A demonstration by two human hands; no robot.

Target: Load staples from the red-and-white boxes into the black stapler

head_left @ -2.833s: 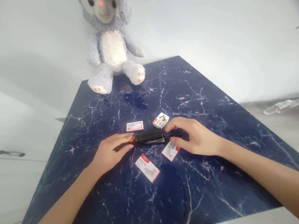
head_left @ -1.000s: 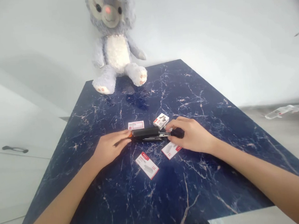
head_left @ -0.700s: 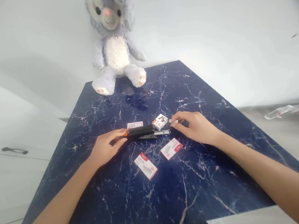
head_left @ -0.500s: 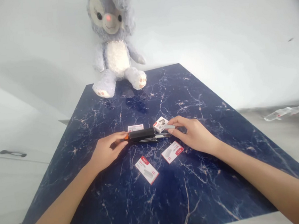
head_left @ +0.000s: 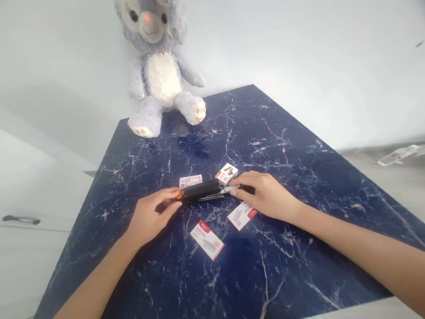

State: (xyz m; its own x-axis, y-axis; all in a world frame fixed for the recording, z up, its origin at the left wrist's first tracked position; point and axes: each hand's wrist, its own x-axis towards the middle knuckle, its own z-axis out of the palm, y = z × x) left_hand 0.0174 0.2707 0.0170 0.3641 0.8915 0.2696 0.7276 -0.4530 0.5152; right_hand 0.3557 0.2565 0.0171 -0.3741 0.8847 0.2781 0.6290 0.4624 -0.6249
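Observation:
A black stapler with an orange end lies crosswise on the dark blue marbled table, its metal channel showing at the right. My left hand is closed round the orange end. My right hand pinches a grey strip of staples at the stapler's right end, against the metal channel. How far the strip sits inside cannot be made out. Just behind the stapler stands a small white and red box. A flat white and red box lies partly under my right hand.
Another white and red box lies in front of the stapler, and one more sits behind it. A plush toy sits at the table's far edge. Clear plastic bottles lie on the floor at right.
My right hand has moved left and slightly down, bringing the staple strip from above the channel to the stapler's metal part. My left hand keeps its hold. The camera view has shifted a little.

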